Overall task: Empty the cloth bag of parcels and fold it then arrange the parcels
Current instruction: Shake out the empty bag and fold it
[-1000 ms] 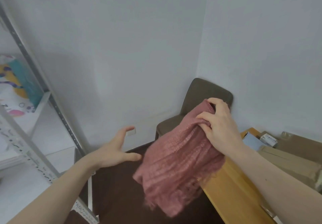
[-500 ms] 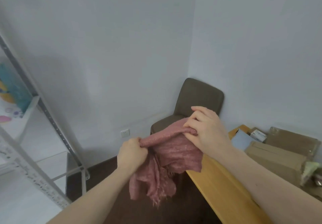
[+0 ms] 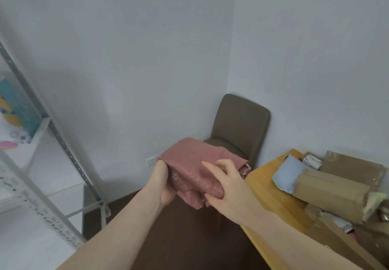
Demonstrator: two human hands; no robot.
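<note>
Metal shelving rack (image 3: 31,175) at far left with a colourful printed item (image 3: 16,112) on its shelf, not involved. Moving right: left hand (image 3: 166,183) grips the left edge of the pink cloth bag (image 3: 200,164), fingers curled under the fabric, thumb side on top. The bag is held in mid-air over dark floor, in front of a brown chair (image 3: 240,126), bunched into a thick wad of several layers, frayed edge poking out on the right. Right hand (image 3: 227,185) holds the near-right corner, thumb hooked under the bundle, upper fingers lifted and spread above the cloth, so only a partial pinch. Further right, wooden table (image 3: 269,187) carries the parcels: a grey-blue mailer (image 3: 288,175), a long cardboard box (image 3: 330,194), a flat brown box (image 3: 353,166) behind, more below it. Step in hand looks like folding, the bag reads as already emptied. Fold is rough; next move likely needs the right fingers pressed down to flatten the wad, then setting it on the table and turning to arranging the parcels.
</note>
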